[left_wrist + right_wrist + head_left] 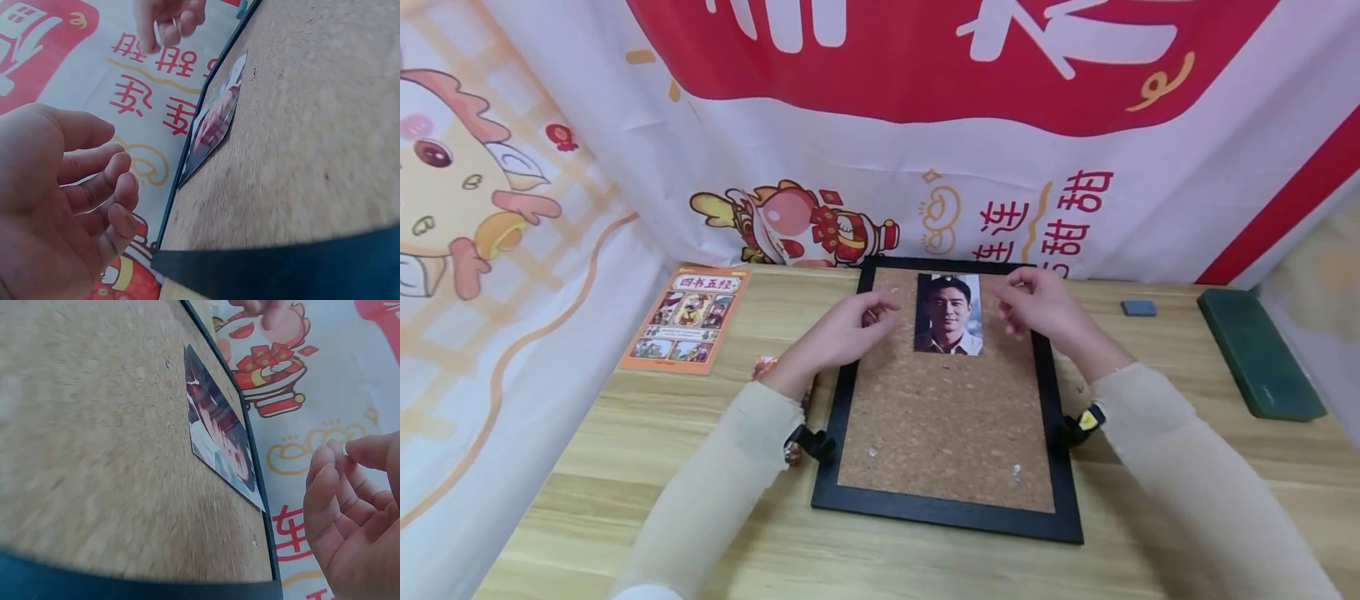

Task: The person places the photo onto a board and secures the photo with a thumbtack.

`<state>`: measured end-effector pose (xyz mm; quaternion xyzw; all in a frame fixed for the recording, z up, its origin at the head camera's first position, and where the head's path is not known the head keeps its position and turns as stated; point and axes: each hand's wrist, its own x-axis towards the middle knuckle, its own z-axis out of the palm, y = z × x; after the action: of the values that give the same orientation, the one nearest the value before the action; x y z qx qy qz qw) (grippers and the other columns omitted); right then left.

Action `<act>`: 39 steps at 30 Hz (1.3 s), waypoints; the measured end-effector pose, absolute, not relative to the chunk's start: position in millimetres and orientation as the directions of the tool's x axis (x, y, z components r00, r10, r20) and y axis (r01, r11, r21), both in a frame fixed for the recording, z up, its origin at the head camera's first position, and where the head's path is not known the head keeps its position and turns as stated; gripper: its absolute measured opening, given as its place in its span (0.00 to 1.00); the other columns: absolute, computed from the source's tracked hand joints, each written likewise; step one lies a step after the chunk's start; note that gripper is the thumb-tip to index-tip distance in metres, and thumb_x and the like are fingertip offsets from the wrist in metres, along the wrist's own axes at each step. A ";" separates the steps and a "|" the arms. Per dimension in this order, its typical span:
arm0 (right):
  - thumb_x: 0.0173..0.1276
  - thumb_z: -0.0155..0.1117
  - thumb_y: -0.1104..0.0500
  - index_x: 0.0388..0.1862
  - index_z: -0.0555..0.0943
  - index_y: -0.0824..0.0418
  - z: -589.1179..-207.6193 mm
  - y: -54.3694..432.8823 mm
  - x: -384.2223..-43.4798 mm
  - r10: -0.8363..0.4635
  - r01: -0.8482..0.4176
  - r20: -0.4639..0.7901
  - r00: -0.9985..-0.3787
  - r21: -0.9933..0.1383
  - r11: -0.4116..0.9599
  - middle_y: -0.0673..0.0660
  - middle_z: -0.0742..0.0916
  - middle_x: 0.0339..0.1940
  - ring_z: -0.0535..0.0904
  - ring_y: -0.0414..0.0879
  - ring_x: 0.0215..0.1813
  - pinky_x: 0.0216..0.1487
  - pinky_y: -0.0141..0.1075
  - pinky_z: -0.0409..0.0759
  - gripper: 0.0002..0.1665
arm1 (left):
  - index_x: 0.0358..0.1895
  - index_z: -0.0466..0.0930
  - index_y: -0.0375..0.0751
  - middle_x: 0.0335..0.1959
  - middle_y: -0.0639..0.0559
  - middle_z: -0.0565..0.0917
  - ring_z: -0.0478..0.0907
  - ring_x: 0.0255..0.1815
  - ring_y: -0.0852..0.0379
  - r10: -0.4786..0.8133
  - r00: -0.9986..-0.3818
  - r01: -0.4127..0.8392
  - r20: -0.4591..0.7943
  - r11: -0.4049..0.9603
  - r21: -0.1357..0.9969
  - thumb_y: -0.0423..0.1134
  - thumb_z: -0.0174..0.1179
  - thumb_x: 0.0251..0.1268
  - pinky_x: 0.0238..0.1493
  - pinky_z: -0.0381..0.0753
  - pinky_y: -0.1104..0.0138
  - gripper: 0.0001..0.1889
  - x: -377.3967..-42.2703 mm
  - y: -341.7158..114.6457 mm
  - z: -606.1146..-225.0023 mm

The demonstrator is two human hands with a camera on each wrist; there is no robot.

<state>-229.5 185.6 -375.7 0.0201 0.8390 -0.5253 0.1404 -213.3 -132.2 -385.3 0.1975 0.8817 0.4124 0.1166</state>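
Observation:
A cork board (947, 417) with a black frame lies on the wooden table. Near its top end is a portrait photo (949, 317), flat on the cork, with a small pale spot at its top edge. My left hand (852, 327) hovers just left of the photo, fingers loosely bent and holding nothing. On the other side, my right hand (1041, 307) is raised over the board's right edge. Its thumb tip comes close to the fingertips in the right wrist view, and no object shows between them. Small clear pins (1017, 472) sit near the board's corners.
An orange booklet (687, 321) lies at the back left. To the right are a small blue block (1138, 308) and a long green case (1262, 354). Patterned items (765, 365) lie partly under my left forearm. A printed cloth (850, 150) hangs behind the board.

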 end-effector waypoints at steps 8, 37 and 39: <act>0.87 0.56 0.52 0.59 0.76 0.69 -377.3 220.4 -197.3 -0.164 0.090 -0.201 -0.966 -0.852 0.515 0.54 0.86 0.31 0.83 0.44 0.27 0.30 0.41 0.86 0.19 | 0.71 0.80 0.37 0.51 0.45 0.85 0.80 0.49 0.50 0.439 -0.897 0.249 -0.056 0.605 0.756 0.39 0.56 0.84 0.50 0.80 0.59 0.20 -191.3 -162.0 -381.3; 0.84 0.62 0.56 0.60 0.79 0.67 -419.2 292.8 -129.4 -0.122 0.113 -0.264 -0.957 -0.724 0.680 0.60 0.87 0.37 0.83 0.48 0.34 0.34 0.38 0.86 0.17 | 0.77 0.69 0.31 0.58 0.34 0.76 0.78 0.47 0.44 0.110 -0.986 0.039 -0.129 0.889 0.455 0.51 0.62 0.80 0.44 0.83 0.53 0.34 -115.7 -261.7 -406.7; 0.84 0.62 0.56 0.61 0.78 0.68 -423.3 293.1 -128.5 -0.112 0.133 -0.278 -0.954 -0.728 0.672 0.60 0.88 0.38 0.83 0.48 0.34 0.33 0.38 0.87 0.18 | 0.80 0.65 0.31 0.63 0.30 0.74 0.79 0.53 0.36 0.078 -0.985 0.009 -0.152 0.911 0.412 0.57 0.62 0.79 0.49 0.85 0.46 0.40 -113.0 -264.6 -408.9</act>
<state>-128.5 293.1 -423.3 0.0058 0.9016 -0.4050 0.1517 -113.0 -264.6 -408.9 0.0222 0.9740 0.2098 0.0826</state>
